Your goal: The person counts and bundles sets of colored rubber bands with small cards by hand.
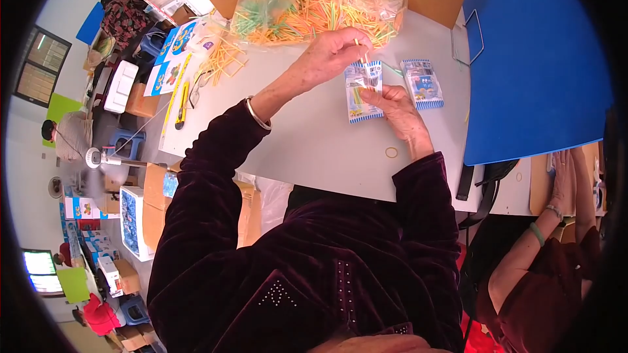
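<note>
My left hand (337,52), with a bangle at the wrist, is closed in a pinch on thin yellowish sticks (358,43) at the top of a small packet. My right hand (397,110) grips this blue-and-white packet (360,106) from its right side, thumb across the front. Coloured sticks show through the packet's clear part. Right of it lies a stack of similar packets (424,84) with striped edges. Beyond my hands, a large clear plastic bag (314,0) holds many thin green, yellow and orange sticks.
Loose sticks (224,57) lie left of the bag. A yellow cutter (182,106), glasses (195,93) and printed cards (163,77) sit along the left edge. A rubber band (391,152) is near the front. A blue panel (536,59) stands right; beyond it a co-worker's arms (533,242) show.
</note>
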### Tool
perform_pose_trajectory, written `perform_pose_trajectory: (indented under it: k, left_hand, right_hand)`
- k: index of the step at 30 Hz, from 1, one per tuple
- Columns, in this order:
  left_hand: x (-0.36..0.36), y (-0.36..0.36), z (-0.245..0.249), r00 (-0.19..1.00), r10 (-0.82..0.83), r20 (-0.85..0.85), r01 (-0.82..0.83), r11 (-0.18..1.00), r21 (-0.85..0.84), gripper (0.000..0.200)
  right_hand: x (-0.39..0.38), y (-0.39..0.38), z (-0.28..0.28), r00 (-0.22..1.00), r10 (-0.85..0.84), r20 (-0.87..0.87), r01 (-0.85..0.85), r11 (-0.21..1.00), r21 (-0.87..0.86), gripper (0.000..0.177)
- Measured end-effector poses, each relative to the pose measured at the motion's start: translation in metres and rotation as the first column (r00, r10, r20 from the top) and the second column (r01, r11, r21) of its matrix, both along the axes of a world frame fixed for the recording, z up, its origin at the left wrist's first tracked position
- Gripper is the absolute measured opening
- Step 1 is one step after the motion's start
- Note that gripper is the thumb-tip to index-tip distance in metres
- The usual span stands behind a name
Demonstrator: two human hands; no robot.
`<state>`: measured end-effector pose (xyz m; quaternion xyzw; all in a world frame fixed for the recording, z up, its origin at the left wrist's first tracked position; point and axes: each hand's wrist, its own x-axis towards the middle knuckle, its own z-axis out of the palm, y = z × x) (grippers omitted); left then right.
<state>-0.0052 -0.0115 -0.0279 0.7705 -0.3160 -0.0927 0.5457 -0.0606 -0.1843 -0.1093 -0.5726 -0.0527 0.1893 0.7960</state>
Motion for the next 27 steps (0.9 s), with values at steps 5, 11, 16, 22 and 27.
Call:
perform_pose_trajectory:
  k: [5, 11, 16, 22, 27]
  left_hand:
    - [-0.002, 0.002, -0.008, 0.998, 0.052, -0.028, -0.052, 0.999, -0.017, 0.022]
    - [-0.005, 0.001, -0.014, 0.997, 0.014, -0.080, -0.015, 1.000, -0.015, 0.021]
    - [-0.002, 0.001, -0.027, 0.776, -0.074, 0.626, -0.145, 0.946, 0.291, 0.019]
    - [-0.009, 0.000, -0.022, 0.997, -0.074, -0.020, 0.075, 0.997, 0.015, 0.018]
    - [-0.011, 0.011, -0.019, 0.997, -0.058, -0.060, 0.056, 0.998, -0.036, 0.023]
  right_hand:
    - [-0.004, 0.002, 0.006, 0.999, 0.011, -0.039, -0.010, 1.000, 0.013, 0.023]
    - [-0.004, 0.002, 0.007, 0.998, 0.031, -0.049, -0.031, 0.999, 0.010, 0.021]
    - [-0.002, 0.000, 0.003, 1.000, 0.023, -0.012, -0.023, 1.000, 0.005, 0.020]
    - [-0.008, 0.003, 0.010, 0.999, 0.002, 0.040, -0.001, 1.000, -0.020, 0.021]
    - [-0.011, 0.000, 0.023, 1.000, 0.025, 0.010, -0.023, 0.987, -0.157, 0.022]
